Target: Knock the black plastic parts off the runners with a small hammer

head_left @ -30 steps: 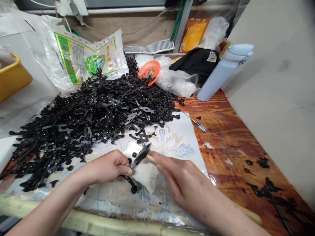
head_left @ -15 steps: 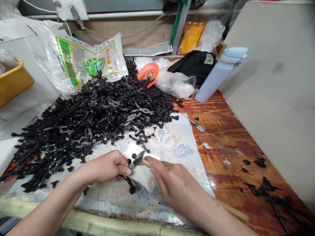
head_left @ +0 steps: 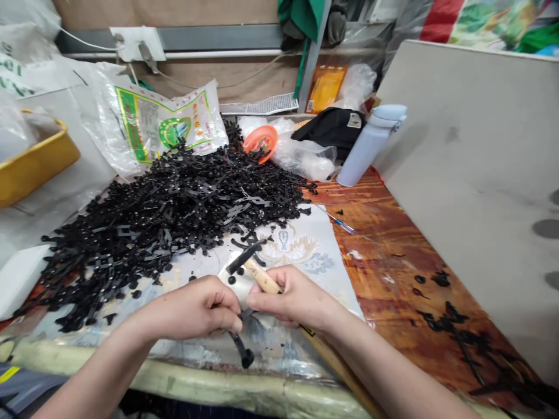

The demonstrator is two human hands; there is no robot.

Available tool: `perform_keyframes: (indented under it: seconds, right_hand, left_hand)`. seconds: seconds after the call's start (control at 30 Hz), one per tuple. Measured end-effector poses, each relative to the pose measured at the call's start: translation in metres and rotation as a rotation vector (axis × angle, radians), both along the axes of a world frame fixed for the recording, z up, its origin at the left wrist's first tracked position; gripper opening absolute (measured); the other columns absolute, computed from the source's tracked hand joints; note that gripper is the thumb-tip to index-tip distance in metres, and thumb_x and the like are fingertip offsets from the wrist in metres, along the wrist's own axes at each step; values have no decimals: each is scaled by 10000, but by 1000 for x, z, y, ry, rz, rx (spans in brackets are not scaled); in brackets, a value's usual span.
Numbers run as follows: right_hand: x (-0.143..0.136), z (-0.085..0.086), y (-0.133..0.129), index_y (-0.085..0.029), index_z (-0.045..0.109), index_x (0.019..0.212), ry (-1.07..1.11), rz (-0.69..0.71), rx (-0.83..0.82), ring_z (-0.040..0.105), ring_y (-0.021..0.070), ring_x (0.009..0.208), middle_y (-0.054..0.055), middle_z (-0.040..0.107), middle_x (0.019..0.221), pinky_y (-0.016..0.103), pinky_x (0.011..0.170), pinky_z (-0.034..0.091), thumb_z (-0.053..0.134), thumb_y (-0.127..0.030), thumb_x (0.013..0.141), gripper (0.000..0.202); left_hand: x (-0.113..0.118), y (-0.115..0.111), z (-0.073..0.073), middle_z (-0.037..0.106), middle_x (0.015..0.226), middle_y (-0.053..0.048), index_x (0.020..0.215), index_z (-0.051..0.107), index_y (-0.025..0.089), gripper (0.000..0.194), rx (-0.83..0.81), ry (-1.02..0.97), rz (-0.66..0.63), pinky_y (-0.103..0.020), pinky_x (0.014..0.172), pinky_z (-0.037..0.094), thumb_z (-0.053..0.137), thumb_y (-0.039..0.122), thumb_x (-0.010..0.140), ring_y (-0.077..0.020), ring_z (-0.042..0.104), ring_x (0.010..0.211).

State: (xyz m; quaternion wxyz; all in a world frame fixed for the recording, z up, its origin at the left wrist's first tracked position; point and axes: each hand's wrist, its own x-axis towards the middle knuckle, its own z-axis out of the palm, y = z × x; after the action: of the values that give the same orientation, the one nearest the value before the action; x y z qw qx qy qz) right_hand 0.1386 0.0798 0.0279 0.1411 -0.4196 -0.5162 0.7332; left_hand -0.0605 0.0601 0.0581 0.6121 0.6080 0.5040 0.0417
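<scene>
1. The black plastic piece (head_left: pixel 241 344) sits low in the frame's centre, pinched shut in my left hand (head_left: pixel 198 307), its round end hanging below my fingers.
2. My right hand (head_left: pixel 293 298) is closed round the small hammer (head_left: pixel 254 266), head tilted up-left.
3. Above, a heap of black parts (head_left: pixel 170 209) covers the patterned sheet (head_left: pixel 305 250).
4. A pale bottle (head_left: pixel 369 145) leans at upper right.

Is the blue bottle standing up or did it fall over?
Standing up. The bottle rests on its base on the table, lid on top, though it looks tilted in this view.
</scene>
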Motion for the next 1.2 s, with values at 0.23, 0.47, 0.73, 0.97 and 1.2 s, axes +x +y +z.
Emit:
perform_keyframes:
  seconds: [0.23,0.47,0.73,0.97,1.2]
  right_hand:
    - [17,2,-12,-168,575,769,109,-292,-123,142,0,364,-134,301,444,147,337,135,773,-484,631,398]
    - [15,-10,-22,-170,589,849,-14,-287,-57,236,10,346,-102,421,499,157,321,207,766,-523,619,457]
    - [16,-18,-22,-185,572,880,-88,-244,-14,293,30,374,-68,523,616,184,342,260,747,-471,629,419]
    - [24,-23,-27,-210,469,733,-415,-90,462,455,121,514,-31,478,587,243,502,339,304,-448,950,362]
    - [9,-25,-42,-183,445,906,-808,183,779,599,195,557,53,619,673,284,498,280,284,-144,933,167]
  left_hand:
    - [16,-59,-11,709,870,-42,974,641,230,380,237,-234,1148,-340,804,460,731,440,669,-240,636,866]
    - [45,-69,-31,666,693,9,1003,611,209,287,-85,-651,993,-245,616,421,699,331,758,-103,552,532]
    - [32,-54,-40,624,518,-3,709,651,157,303,-6,-375,1036,-186,363,216,697,456,715,-47,342,357]
    - [11,-39,-46,512,383,39,614,631,158,291,13,-215,1169,-155,376,211,733,428,651,-61,379,386]
    - [10,-36,-52,466,371,51,546,549,163,346,53,-121,1075,-159,413,238,689,443,692,-63,366,390]
